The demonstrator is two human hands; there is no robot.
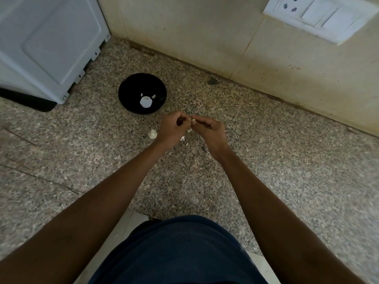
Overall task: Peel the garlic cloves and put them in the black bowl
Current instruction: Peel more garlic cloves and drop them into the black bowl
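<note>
Just in front of the black bowl (142, 93), both hands, left (171, 128) and right (209, 131), pinch one garlic clove (193, 120) between them, likely stripping its skin.

Glossy black bowl (131, 103), speckled granite counter (266, 160)

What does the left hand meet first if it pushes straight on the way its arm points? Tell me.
Probably nothing close: the left hand points up and right, past the black round bowl, so bare speckled stone counter and then the beige tiled wall. Depth is unclear.
</note>
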